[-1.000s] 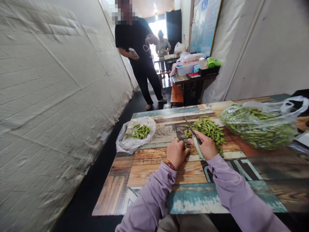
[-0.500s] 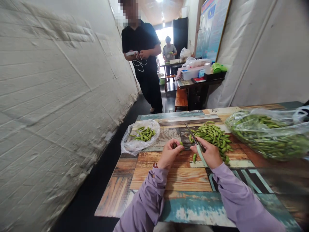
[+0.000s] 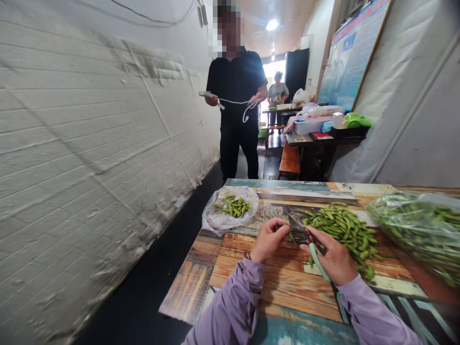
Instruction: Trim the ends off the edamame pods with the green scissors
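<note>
My left hand (image 3: 270,239) pinches a green bean pod (image 3: 290,235), likely edamame, between thumb and fingers. In my right hand (image 3: 333,256) is a pair of scissors (image 3: 316,261) with pale green handles; the blades are parted and point toward the pod. Just beyond my right hand lies a heap of green pods (image 3: 343,227) on the patchwork-patterned table (image 3: 280,282). Left of my hands, a clear plastic bag (image 3: 212,218) lies spread open with a smaller lot of pods (image 3: 235,206) on it.
A large clear bag full of pods (image 3: 413,225) sits at the table's right. Past the far edge stands a person in black (image 3: 237,91) holding a white device and cable. Behind are a bench (image 3: 289,160), a laden side table (image 3: 305,139) and another person (image 3: 278,93). A white wall (image 3: 89,143) runs along the left.
The view has swung left and up. The scissors have come closer to my left hand, and their blades have opened. The person in black now holds the cable stretched between both hands.
</note>
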The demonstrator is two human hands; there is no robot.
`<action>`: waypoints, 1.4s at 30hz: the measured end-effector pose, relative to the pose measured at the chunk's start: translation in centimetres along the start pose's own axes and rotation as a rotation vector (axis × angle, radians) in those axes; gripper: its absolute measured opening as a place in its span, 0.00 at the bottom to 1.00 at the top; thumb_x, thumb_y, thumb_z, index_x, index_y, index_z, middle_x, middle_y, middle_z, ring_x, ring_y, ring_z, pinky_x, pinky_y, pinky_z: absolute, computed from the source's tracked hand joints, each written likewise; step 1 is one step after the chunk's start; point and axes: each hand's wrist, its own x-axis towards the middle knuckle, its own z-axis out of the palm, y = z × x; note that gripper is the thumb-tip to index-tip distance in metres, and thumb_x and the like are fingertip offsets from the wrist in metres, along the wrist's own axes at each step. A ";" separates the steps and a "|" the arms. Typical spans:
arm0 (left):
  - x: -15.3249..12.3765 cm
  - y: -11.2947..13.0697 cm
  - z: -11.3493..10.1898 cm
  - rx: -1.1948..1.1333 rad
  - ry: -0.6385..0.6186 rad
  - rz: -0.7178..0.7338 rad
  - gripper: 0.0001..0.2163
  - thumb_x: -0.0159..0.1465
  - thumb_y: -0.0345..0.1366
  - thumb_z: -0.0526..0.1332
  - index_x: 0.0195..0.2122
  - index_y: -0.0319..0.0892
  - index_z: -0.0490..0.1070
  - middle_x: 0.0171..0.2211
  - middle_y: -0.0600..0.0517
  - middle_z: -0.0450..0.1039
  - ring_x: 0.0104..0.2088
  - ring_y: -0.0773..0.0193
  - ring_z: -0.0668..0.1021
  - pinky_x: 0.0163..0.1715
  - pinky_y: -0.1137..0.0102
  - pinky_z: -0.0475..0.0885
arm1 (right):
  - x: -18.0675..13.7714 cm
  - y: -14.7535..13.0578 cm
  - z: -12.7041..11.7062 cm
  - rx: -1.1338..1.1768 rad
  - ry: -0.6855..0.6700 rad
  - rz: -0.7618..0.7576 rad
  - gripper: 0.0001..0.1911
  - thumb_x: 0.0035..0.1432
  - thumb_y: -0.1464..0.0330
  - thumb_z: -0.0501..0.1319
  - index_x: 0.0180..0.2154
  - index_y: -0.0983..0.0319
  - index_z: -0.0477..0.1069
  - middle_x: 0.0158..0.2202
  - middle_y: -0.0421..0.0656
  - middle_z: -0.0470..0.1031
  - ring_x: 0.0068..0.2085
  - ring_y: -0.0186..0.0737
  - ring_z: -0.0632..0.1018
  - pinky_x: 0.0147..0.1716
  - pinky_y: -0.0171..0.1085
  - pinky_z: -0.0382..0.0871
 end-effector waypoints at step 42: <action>-0.7 2.7 -1.2 0.510 -0.285 0.293 0.11 0.61 0.38 0.56 0.28 0.38 0.73 0.25 0.52 0.68 0.29 0.66 0.68 0.32 0.73 0.62 | 0.1 -0.9 -0.3 -0.005 -0.186 -0.101 0.23 0.54 0.60 0.61 0.51 0.60 0.68 0.34 0.43 0.74 0.30 0.37 0.74 0.32 0.35 0.72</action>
